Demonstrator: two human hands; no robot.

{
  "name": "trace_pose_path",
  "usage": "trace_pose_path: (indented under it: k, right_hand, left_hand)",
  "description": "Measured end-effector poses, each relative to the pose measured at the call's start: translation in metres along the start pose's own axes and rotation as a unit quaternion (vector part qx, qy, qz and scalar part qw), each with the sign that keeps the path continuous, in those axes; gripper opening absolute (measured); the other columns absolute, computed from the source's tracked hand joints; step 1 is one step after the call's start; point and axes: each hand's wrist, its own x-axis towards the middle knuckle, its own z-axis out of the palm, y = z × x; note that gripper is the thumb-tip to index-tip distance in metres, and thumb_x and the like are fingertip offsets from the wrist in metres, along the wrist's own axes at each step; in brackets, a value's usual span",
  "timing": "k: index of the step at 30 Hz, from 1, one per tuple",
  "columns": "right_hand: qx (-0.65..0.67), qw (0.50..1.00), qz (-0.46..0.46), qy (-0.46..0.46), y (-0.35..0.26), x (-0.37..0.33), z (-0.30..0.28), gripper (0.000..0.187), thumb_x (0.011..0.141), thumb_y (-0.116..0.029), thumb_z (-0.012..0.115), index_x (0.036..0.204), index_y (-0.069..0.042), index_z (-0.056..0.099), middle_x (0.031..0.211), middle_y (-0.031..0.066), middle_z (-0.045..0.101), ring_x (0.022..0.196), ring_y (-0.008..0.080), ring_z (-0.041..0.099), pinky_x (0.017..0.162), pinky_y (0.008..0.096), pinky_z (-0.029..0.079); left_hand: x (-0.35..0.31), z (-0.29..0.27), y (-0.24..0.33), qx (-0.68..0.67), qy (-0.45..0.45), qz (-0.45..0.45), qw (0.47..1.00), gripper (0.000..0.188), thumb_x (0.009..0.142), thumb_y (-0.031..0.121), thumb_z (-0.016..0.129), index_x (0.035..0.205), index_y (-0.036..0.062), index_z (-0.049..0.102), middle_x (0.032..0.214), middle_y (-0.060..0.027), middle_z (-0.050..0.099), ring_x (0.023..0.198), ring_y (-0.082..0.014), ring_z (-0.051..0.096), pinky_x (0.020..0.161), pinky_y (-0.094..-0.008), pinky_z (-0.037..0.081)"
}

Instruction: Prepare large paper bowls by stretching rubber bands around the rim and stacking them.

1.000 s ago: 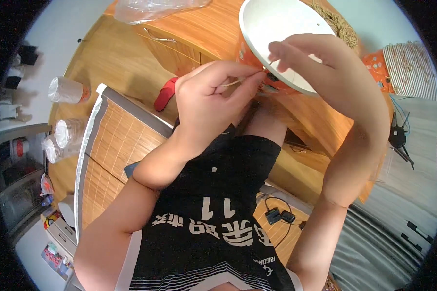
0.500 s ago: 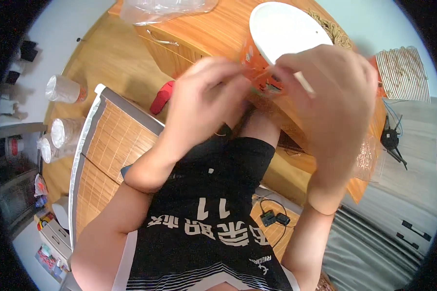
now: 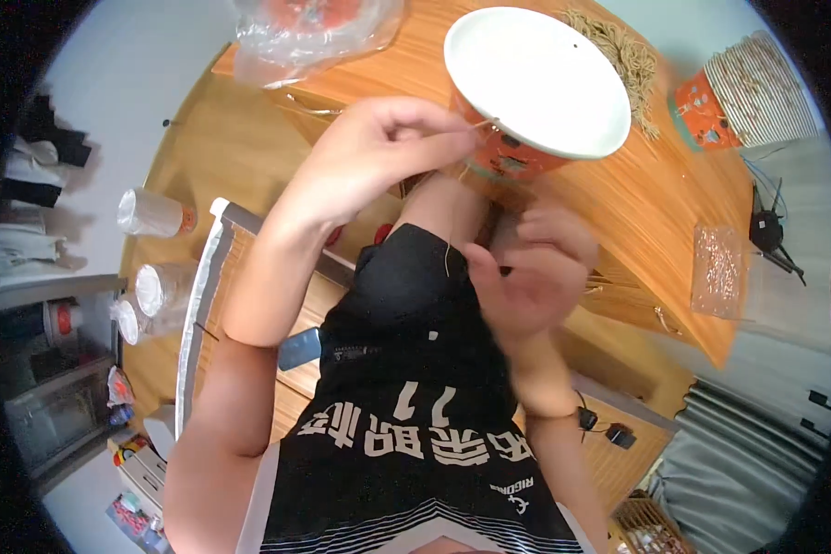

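Note:
In front of me, near the table's edge, stands an orange printed paper tub [image 3: 577,97] with a wide white mouth, tilted so that its inside shows. My left hand [image 3: 397,143] is at the tub's near left side, thumb and forefinger pinched on a thin tan cord [image 3: 449,247], part of which hangs down over my lap. Below the tub, apart from it, is my right hand [image 3: 540,268], blurred by motion. Its thumb stands away from loosely curled fingers, and nothing shows in the palm.
A bundle of tan cords [image 3: 632,69] lies behind the tub. Stacked paper tubs [image 3: 762,92] lie at the far right, near a black router-like device [image 3: 764,229]. Clear plastic wrap [image 3: 319,46] is at the back left; a clear packet [image 3: 718,268] lies at right. Wrapped tub stacks [image 3: 157,212] stand on the floor.
My right hand has moved down and left, away from the tub's rim to above my lap. My left hand stays beside the tub with the cord. The whole view has shifted slightly.

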Motion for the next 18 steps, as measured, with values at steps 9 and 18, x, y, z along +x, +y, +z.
trace_pose_path:
  k: [9, 18]
  right_hand:
    - [0.33, 0.809, 0.472, 0.118, -0.004, -0.021, 0.082, 0.038, 0.101, -0.011, 0.056, 0.137, 0.0, 0.052, 0.119, 0.0086, 0.057, 0.081, 0.0102, 0.056, 0.065, 0.0191, 0.046]
    - [0.263, 0.897, 0.348, 0.07, -0.021, -0.007, 0.057, 0.026, 0.107, -0.018, 0.046, 0.102, 0.001, 0.064, 0.078, 0.0053, 0.065, 0.062, 0.0062, 0.05, 0.059, 0.0199, 0.039]
  left_hand:
    - [0.001, 0.001, -0.018, -0.045, 0.035, 0.072, 0.996, 0.018, 0.091, 0.006, 0.074, 0.107, -0.0021, 0.071, 0.084, -0.0029, 0.072, 0.074, -0.0044, 0.064, 0.068, -0.018, 0.05]
    - [-0.002, 0.016, -0.025, -0.154, 0.048, 0.027, 0.986, 0.012, 0.093, 0.007, 0.072, 0.101, -0.0018, 0.069, 0.085, -0.0065, 0.074, 0.072, -0.0043, 0.063, 0.063, -0.018, 0.048]
